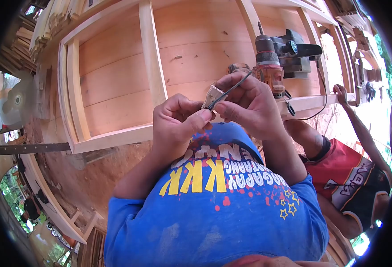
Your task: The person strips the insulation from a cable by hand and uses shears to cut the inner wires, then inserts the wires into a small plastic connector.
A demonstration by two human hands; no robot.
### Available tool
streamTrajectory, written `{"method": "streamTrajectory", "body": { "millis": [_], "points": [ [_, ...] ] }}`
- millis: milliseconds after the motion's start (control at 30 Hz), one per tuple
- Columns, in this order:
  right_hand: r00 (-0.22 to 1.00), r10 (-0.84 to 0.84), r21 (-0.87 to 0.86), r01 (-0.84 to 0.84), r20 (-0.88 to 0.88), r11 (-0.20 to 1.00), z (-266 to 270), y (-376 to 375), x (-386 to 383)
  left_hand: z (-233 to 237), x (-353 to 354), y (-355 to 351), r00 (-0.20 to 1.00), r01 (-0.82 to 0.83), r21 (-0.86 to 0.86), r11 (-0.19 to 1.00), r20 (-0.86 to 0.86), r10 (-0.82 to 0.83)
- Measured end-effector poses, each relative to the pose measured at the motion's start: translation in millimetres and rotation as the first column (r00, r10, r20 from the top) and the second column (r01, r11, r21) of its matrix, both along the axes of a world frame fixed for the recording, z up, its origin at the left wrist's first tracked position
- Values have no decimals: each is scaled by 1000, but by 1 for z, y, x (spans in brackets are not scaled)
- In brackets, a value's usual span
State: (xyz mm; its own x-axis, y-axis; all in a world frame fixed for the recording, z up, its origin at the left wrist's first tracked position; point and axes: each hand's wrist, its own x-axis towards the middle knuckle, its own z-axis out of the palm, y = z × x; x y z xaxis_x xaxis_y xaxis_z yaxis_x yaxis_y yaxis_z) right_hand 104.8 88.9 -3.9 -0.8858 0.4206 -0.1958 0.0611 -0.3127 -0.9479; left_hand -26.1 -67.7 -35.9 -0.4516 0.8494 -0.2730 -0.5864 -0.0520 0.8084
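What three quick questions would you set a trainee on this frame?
1. True or false: the right hand grips the orange power tool.
2. What does the left hand hold? A) small pale block B) hammer C) tape measure
3. Fill in: the person in a red shirt reaches a hand to the wooden ____.
Key: 1 false: it pinches a thin dark rod, and the tool stands on the wooden frame. 2 A. 3 frame.
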Motion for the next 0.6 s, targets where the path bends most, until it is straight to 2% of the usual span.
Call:
{"method": "streamTrajectory", "body": {
  "millis": [267,600],
  "points": [
    [994,-72,23,74,-83,997,-7,-6,-3,8,-1,4,997,40,-30,999,-68,-42],
    [993,-95,47,98,-74,994,-9,-7,-5,4,1,3,998,23,30,999,-62,-21]
  ]
}}
